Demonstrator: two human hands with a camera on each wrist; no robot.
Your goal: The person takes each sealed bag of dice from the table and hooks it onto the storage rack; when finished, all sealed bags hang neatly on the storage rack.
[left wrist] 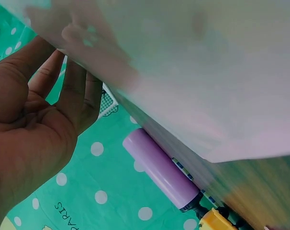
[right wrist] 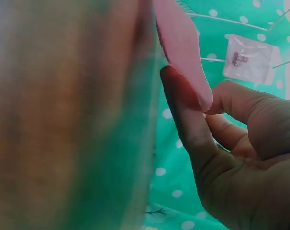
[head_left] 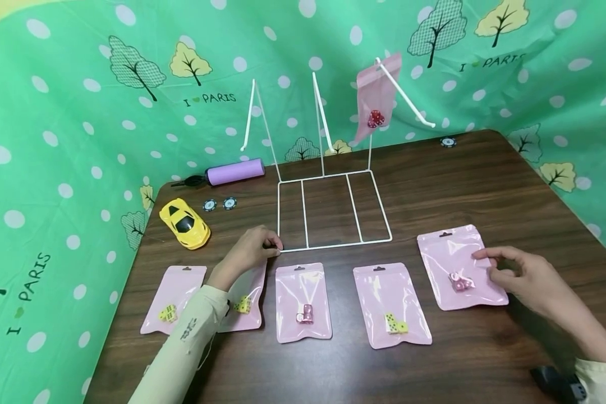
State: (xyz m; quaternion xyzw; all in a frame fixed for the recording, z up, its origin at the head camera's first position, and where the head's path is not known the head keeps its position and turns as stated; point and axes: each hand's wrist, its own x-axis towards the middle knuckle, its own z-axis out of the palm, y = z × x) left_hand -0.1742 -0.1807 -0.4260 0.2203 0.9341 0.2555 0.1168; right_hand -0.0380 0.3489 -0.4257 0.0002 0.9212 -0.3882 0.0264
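Nearest the camera, the right hand (head_left: 522, 278) rests at the right edge of a pink pouch (head_left: 459, 268) holding pink dice, its fingers loosely bent with the fingertips touching the pouch's edge; the right wrist view shows a fingertip pressed against the pouch's rim, not a closed grip. Across the table (head_left: 485, 185), the left hand (head_left: 249, 249) lies over the top of a second pink pouch (head_left: 244, 306) with yellow dice, fingers relaxed and extended toward the near left corner of the white wire rack (head_left: 333, 210); the left wrist view shows the fingers straight under a blurred pink sheet. Three more pink pouches lie in the same row: one with yellow dice (head_left: 174, 300) at far left, one with pink dice (head_left: 303, 303) in the middle, one with yellow dice (head_left: 391, 306) right of it. One pouch with red dice (head_left: 376, 98) hangs from the rack's right hook. Behind the left hand stand a yellow toy car (head_left: 184, 223), two poker chips (head_left: 219, 204) and a purple pump (head_left: 232, 171). Another chip (head_left: 448, 142) lies at the far edge.
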